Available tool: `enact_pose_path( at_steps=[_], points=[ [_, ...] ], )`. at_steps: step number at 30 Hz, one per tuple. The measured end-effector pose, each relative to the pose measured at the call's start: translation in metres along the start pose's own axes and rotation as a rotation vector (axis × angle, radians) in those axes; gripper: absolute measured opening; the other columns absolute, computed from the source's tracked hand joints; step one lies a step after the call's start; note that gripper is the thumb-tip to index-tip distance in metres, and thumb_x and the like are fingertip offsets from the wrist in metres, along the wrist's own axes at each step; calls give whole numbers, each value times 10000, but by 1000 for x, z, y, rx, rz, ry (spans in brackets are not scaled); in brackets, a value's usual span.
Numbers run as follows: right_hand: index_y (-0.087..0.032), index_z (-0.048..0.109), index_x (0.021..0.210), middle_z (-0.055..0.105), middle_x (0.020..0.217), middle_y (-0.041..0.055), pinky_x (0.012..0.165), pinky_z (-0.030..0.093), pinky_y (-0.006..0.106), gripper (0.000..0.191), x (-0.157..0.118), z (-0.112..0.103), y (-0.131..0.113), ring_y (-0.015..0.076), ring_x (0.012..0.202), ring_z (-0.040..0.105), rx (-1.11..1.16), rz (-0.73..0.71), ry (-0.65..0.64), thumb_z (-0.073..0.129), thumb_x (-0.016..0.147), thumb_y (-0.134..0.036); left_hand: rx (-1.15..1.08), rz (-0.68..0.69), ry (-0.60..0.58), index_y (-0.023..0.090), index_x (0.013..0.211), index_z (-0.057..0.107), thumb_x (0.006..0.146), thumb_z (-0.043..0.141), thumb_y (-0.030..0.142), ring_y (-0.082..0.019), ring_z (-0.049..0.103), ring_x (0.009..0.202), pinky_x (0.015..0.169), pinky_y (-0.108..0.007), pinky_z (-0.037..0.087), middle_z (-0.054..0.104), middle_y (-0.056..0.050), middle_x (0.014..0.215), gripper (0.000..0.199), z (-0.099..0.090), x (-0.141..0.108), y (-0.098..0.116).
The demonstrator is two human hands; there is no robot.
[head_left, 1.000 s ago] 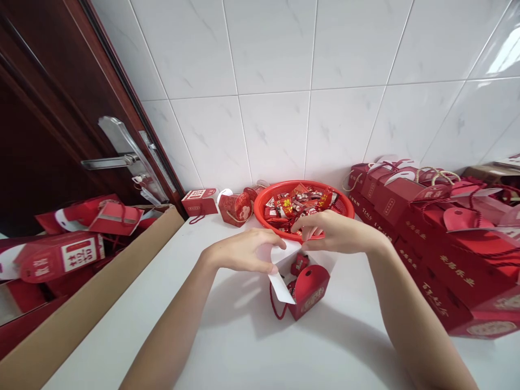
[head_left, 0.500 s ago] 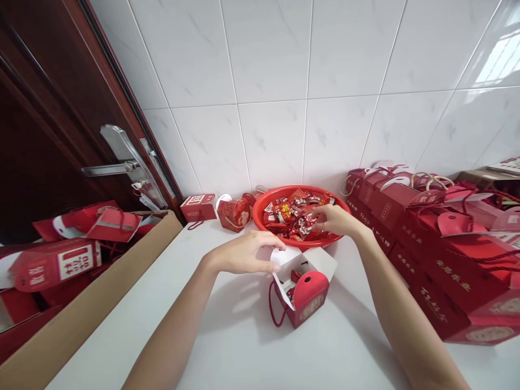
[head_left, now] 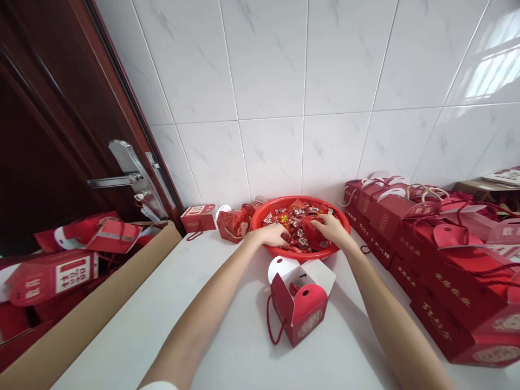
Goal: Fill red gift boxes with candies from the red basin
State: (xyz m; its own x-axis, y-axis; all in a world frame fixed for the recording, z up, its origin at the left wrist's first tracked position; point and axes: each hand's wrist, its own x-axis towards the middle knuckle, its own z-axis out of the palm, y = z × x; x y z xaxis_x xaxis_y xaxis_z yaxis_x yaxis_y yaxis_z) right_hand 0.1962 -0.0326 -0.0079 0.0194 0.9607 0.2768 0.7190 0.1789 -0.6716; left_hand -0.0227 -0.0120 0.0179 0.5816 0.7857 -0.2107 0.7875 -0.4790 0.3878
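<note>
Both hands are in among the red-wrapped sweets (head_left: 298, 232) filling the red basket (head_left: 280, 202): the left hand (head_left: 273, 236) enters over its near left rim, the right hand (head_left: 331, 228) over the right. The left fingers curl down into the wrappers, their tips hidden, so I cannot tell whether they pinch anything; the right fingers bend over a red packet, and whether they grip it or merely touch it I cannot tell. Between the two sets of fingers lies a strip of sweets, and beyond them the basket's far rim sits close to the tiled wall (head_left: 268, 65), leaving little depth behind. Just nearer than the fingers, between the forearms, stands the open red box (head_left: 311, 319), its flaps raised and splayed, the rear ones close under the basket's near rim; its cord handle (head_left: 269, 325) loops out towards the left forearm. Left of the left fingers, a patterned box (head_left: 234, 223) and a smaller red box (head_left: 199, 218) line the wall, while white tabletop (head_left: 162, 303) stretches from that forearm to the cardboard carton's edge (head_left: 134, 281). Right of the right fingers, stacked red boxes (head_left: 439, 281) rise just beside the basket, narrowing the room on that side.
</note>
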Motion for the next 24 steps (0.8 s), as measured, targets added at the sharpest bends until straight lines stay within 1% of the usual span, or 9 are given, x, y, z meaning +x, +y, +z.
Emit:
enact_pose_path(
  at_steps=[4, 6, 8, 11, 14, 17, 19, 22, 24],
  points=[
    [-235, 434, 645, 571, 651, 18, 611, 393, 298, 256, 4, 1, 2, 184, 652, 544, 88, 52, 93, 473, 850, -382, 32, -114, 128, 169, 839, 718, 741, 711, 271, -316, 685, 897, 770, -359, 482, 745, -140, 971, 142, 7, 30, 1],
    [-235, 433, 660, 560, 666, 14, 615, 398, 302, 256, 6, 2, 3, 183, 652, 536, 154, 82, 104, 472, 842, -412, 20, -114, 156, 173, 720, 675, 766, 696, 260, -298, 682, 830, 751, -352, 472, 728, -121, 847, 101, 9, 36, -1],
    [-231, 456, 688, 565, 689, 16, 628, 411, 309, 246, 7, 3, 4, 187, 663, 540, 226, 121, 109, 471, 832, -431, -4, -103, 186, 182, 635, 622, 777, 684, 224, -262, 671, 767, 730, -328, 463, 691, -80, 725, 161, 10, 38, -4],
    [-217, 516, 761, 632, 801, 48, 716, 451, 335, 228, 8, 2, 3, 214, 770, 594, 302, 154, 169, 497, 811, -440, -51, -66, 270, 187, 665, 600, 851, 597, 210, -222, 661, 758, 719, -302, 464, 687, -50, 730, 187, 10, 36, -7],
    [-212, 561, 843, 689, 952, 88, 834, 470, 372, 247, 5, -1, 1, 246, 919, 633, 309, 108, 272, 550, 788, -453, -301, 26, 368, 185, 786, 590, 934, 487, 257, -200, 682, 735, 686, -292, 489, 693, -42, 816, 194, 11, 34, -6],
    [-217, 598, 852, 713, 1012, 100, 921, 456, 404, 216, 0, -4, -6, 260, 1007, 630, 202, -41, 341, 556, 799, -423, -629, 158, 353, 176, 900, 577, 945, 481, 314, -180, 683, 618, 611, -296, 514, 674, -38, 879, 174, 13, 32, -3],
    [-215, 624, 857, 723, 949, 88, 906, 463, 399, 226, -3, -3, -12, 253, 966, 639, 159, -145, 312, 547, 823, -425, -684, 231, 342, 168, 925, 579, 932, 517, 366, -165, 664, 563, 568, -292, 511, 660, -36, 890, 208, 14, 30, -1],
    [-196, 648, 951, 672, 698, 27, 724, 488, 349, 331, -3, 2, -17, 211, 699, 635, 270, -212, 82, 542, 848, -491, -664, 302, 366, 160, 930, 607, 908, 566, 444, -151, 644, 546, 545, -272, 495, 649, -22, 845, 287, 15, 27, 1],
    [-184, 646, 977, 626, 615, -1, 621, 468, 323, 385, -2, 5, -18, 188, 578, 593, 397, -210, -49, 570, 822, -528, -656, 317, 368, 158, 929, 632, 897, 583, 481, -143, 643, 558, 561, -265, 496, 659, -18, 851, 329, 14, 24, 2]
  ],
)
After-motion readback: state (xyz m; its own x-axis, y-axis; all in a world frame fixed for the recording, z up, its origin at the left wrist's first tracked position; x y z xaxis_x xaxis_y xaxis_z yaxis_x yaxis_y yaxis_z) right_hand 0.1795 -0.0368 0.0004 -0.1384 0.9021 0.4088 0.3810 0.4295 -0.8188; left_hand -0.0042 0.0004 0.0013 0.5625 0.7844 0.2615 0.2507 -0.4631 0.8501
